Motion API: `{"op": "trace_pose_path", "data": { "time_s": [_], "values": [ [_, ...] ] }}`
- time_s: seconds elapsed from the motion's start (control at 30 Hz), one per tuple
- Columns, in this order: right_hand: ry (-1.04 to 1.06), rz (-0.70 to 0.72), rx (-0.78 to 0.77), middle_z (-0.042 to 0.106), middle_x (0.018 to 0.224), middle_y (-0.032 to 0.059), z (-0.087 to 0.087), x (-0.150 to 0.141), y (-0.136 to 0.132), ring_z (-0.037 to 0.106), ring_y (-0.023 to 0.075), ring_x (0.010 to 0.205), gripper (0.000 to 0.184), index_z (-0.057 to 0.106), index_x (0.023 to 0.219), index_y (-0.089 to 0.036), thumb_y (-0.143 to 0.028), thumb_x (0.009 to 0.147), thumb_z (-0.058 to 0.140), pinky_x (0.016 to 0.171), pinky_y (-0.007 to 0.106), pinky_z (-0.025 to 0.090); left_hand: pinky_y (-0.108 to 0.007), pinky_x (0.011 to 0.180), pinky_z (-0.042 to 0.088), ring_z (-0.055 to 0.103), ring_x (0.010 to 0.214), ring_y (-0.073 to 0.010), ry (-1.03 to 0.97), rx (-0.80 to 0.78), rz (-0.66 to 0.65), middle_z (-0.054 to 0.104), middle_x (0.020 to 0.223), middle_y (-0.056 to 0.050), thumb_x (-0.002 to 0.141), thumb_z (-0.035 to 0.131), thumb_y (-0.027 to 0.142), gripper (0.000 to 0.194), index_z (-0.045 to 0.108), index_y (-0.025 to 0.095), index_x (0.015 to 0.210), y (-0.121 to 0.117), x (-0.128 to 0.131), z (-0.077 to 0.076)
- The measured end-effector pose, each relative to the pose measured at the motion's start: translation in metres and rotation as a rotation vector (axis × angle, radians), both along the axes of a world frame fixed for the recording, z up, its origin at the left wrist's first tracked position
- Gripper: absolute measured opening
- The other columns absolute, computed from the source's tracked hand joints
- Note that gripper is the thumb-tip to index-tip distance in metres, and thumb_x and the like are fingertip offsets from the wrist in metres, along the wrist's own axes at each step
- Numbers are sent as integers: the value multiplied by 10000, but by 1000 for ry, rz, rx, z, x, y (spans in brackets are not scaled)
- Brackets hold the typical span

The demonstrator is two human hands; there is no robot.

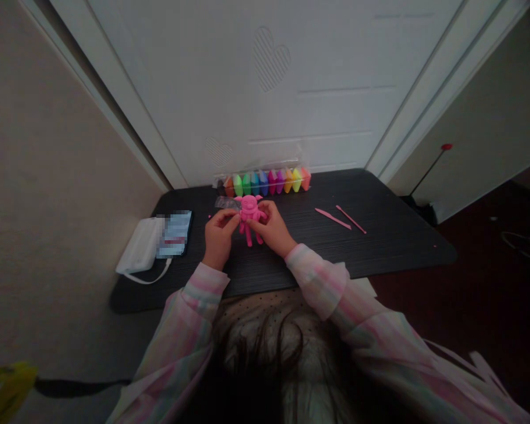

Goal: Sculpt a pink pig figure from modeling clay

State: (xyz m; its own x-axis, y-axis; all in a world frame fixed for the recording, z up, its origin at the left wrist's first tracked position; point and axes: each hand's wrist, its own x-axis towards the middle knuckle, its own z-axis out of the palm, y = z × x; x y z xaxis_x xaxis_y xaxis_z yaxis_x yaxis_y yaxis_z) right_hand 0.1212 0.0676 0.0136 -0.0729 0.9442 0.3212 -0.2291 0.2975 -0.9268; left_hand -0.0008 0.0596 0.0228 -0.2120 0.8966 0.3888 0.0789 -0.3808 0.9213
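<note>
A bright pink clay figure [249,207] with ears, arms and legs is held upright over the middle of the dark table. My left hand [221,232] pinches its left side with thumb and fingertips. On the other side, my right hand [274,227] grips the body and arm, its thumb across the front. The figure's legs hang below my fingers. Behind it lies a small clear plastic wrapper [227,203]. A tiny pink bit sits beside my left fingers.
A row of coloured clay packs [265,183] in clear plastic lies along the table's back edge. Two pink modelling tools [333,218] rest at right. A phone [176,234] and a white power bank [142,244] with a cable lie at left. A white door [335,70] stands behind the table [380,235].
</note>
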Motion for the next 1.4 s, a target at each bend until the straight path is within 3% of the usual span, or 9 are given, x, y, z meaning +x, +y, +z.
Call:
{"op": "trace_pose_path", "data": {
  "time_s": [0.37, 0.87, 1.0, 1.13, 1.23, 1.33, 1.4],
  "values": [
    [3, 58, -53, 457, 720, -48, 5, 2, -4, 452, 76, 552, 354, 353, 822, -224, -254, 609, 635, 431, 186, 351, -266, 722, 437, 576, 746, -136, -21, -6, -26, 634, 754, -1, 626, 640, 237, 133, 631, 172, 741, 2, 0, -3],
    [41, 41, -6, 475, 782, -40, 2, 1, -1, 508, 81, 662, 357, 384, 823, -202, -224, 587, 652, 605, 221, 429, -256, 686, 453, 582, 684, -125, 13, -11, 45, 636, 688, 9, 608, 649, 238, 121, 628, 154, 694, 2, 2, -1],
    [78, 56, -53, 482, 752, -52, 6, 3, -3, 510, 79, 641, 364, 395, 820, -204, -213, 576, 665, 604, 220, 436, -264, 714, 453, 588, 714, -125, -85, -25, -12, 639, 723, -3, 623, 647, 258, 157, 626, 159, 743, -1, 4, 2],
    [219, 125, -83, 524, 769, -49, 22, 12, -15, 536, 85, 663, 367, 411, 857, -212, -231, 594, 668, 647, 236, 454, -293, 739, 459, 587, 828, -140, -316, -60, -225, 625, 934, -39, 730, 526, 358, 279, 569, 210, 964, -19, 5, 14],
    [286, 171, -71, 554, 838, -31, 41, 21, -33, 559, 97, 731, 380, 421, 895, -222, -237, 608, 669, 699, 251, 460, -280, 753, 456, 573, 878, -155, -251, -120, -342, 606, 996, -52, 671, 614, 280, 329, 565, 205, 987, -46, 9, 27],
    [242, 179, -5, 554, 816, -39, 57, 29, -52, 551, 98, 685, 369, 436, 915, -250, -238, 626, 665, 591, 225, 469, -279, 773, 452, 569, 877, -156, -154, -103, -375, 589, 1020, -44, 624, 667, 207, 417, 549, 215, 1024, -71, 16, 40],
    [211, 167, 26, 546, 793, -43, 64, 31, -62, 532, 88, 625, 366, 441, 923, -261, -232, 633, 663, 504, 197, 447, -280, 772, 452, 573, 837, -148, -69, -92, -345, 595, 961, -34, 633, 661, 193, 378, 560, 205, 997, -83, 20, 46]
  ]
}}
